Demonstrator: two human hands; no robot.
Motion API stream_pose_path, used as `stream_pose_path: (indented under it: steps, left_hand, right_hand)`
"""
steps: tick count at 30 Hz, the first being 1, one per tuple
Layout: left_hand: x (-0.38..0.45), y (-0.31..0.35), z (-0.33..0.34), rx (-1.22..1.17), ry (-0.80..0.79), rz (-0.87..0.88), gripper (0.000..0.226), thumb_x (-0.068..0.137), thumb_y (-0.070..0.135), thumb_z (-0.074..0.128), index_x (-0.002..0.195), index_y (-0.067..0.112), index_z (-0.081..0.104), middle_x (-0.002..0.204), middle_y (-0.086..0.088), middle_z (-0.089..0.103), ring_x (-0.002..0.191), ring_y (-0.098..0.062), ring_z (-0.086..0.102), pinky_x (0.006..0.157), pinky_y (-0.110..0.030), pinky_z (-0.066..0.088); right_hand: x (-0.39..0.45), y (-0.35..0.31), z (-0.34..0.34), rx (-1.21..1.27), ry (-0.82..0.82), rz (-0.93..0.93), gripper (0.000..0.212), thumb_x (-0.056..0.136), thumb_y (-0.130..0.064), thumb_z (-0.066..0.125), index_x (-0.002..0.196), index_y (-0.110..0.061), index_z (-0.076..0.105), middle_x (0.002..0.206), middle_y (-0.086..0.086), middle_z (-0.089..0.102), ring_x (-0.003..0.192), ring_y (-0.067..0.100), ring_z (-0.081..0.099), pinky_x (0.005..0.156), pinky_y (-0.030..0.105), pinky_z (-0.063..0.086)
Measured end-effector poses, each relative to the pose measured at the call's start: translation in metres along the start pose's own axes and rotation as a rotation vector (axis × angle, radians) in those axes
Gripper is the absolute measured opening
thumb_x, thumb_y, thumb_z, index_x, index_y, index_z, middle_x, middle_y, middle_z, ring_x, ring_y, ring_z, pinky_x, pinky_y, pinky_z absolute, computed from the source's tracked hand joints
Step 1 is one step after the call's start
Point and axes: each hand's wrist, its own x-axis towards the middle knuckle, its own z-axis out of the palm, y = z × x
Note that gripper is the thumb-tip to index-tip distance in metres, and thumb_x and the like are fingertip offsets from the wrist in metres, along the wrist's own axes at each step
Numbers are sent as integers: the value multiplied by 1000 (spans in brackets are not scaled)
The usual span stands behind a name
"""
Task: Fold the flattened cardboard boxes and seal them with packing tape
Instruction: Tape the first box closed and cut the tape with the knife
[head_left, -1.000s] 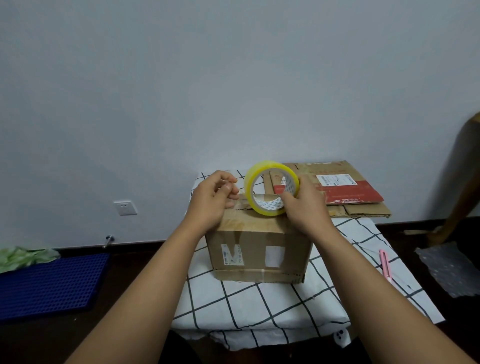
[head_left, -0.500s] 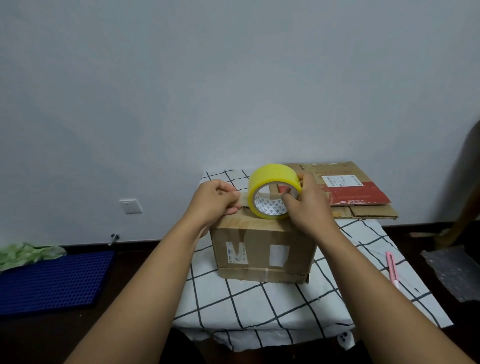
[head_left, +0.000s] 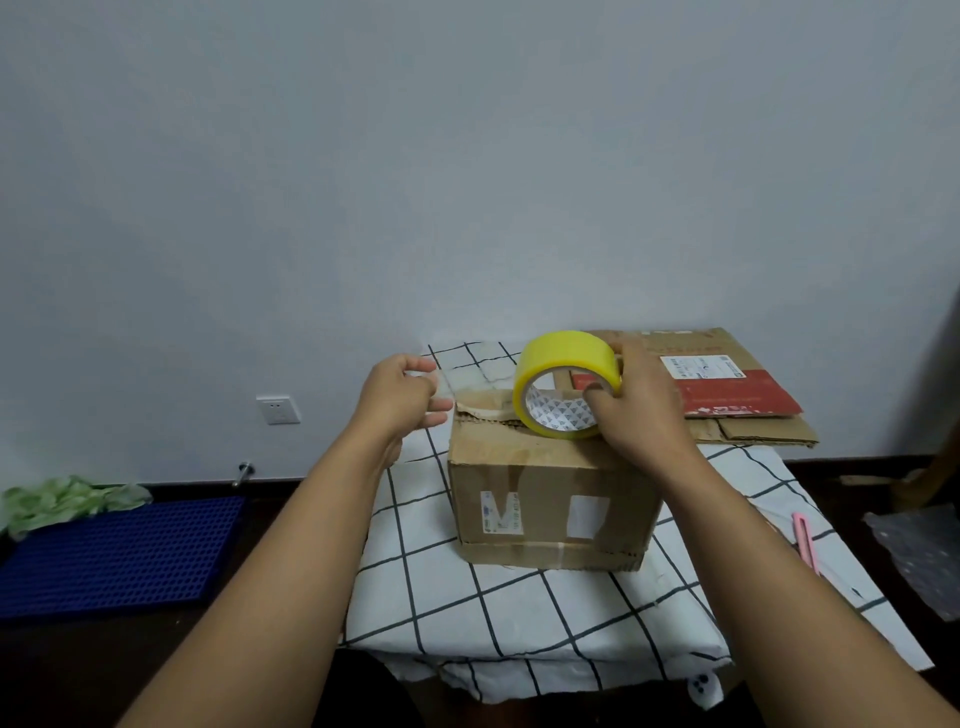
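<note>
Two bare hands work over a brown cardboard box (head_left: 550, 499) that stands assembled on a table draped in a white cloth with a black grid pattern (head_left: 519, 613). The right hand (head_left: 639, 410) grips a yellow roll of packing tape (head_left: 563, 387), thumb hooked inside the printed white core and fingers wrapped over the outer rim; the roll stands on edge, its lower rim touching the top of the box near the far right side. The left hand (head_left: 402, 397) is lifted just off the box's upper left corner, fingers curled with thumb and fingertips drawn together. A clear strip of tape (head_left: 447, 387) seems to stretch from those fingers toward the roll, though it is faint and hard to make out against the cloth. The box's top flaps look rough and torn at the far left edge, and its front face carries two pale label patches.

Behind the box, against the grey wall, lies a flattened cardboard sheet with a red band and a white shipping label (head_left: 727, 389). A pink utility knife (head_left: 806, 540) rests on the cloth near the table's right edge. On the floor at left sits a blue perforated plastic mat (head_left: 114, 556) with crumpled green material (head_left: 62, 501) at its far end.
</note>
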Motion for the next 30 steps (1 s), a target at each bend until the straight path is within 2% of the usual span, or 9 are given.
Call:
stream_pose_path:
  steps: [3,6,9,12,14,21,24,30]
  left_hand:
    - [-3,-14,0,-71,19,-52,24,97,0,43,116,9,54,117,-17,56,80,-23,70,58,-28,57]
    - [-6,-24,-1,-135,32,-73,23,98,1,44,117,9,54,115,-16,57,86,-25,68,58,-29,56]
    - [-7,-30,-2,-186,32,-92,22,98,2,46,117,5,57,100,-14,60,78,-20,63,56,-25,55]
    - [-7,-36,-2,-253,41,-114,20,99,0,46,115,3,58,85,-9,61,70,-15,60,56,-20,53]
    - [-7,-39,-1,-292,43,-123,18,99,-1,47,112,3,58,84,-9,63,69,-13,60,57,-18,53]
    - [-10,-46,7,-335,39,-140,13,97,-1,51,105,4,59,85,-11,65,67,-13,57,57,-17,52]
    - [-11,-46,8,-362,42,-156,11,97,-2,51,101,4,60,84,-11,64,65,-13,55,55,-16,51]
    - [-10,-40,3,-439,59,-129,16,96,-5,49,108,0,59,83,-12,62,64,-12,55,57,-17,51]
  right_hand:
    - [-4,4,3,-23,-53,29,39,88,-16,61,126,-12,50,106,9,61,99,31,55,71,32,31]
    - [-5,1,3,-19,-60,25,38,91,-15,56,128,-15,51,98,6,61,93,28,54,70,32,31]
    - [-3,-4,3,-5,-38,25,31,93,-12,51,124,-15,52,92,3,57,86,26,50,68,33,29]
    - [-4,-4,6,-8,1,27,14,94,-12,49,107,-14,52,88,4,54,83,27,48,65,35,26]
    - [-4,-3,7,-7,24,47,9,94,-13,49,103,-12,52,89,6,55,83,27,47,66,35,26]
    - [-2,3,10,46,57,72,21,92,-12,50,112,-10,55,104,11,58,92,28,50,74,36,35]
    - [-2,2,10,43,48,74,20,92,-13,50,112,-10,55,105,11,58,94,29,51,75,36,36]
    - [-3,-1,8,62,46,84,15,93,-11,48,106,-10,55,98,11,57,90,30,50,72,36,35]
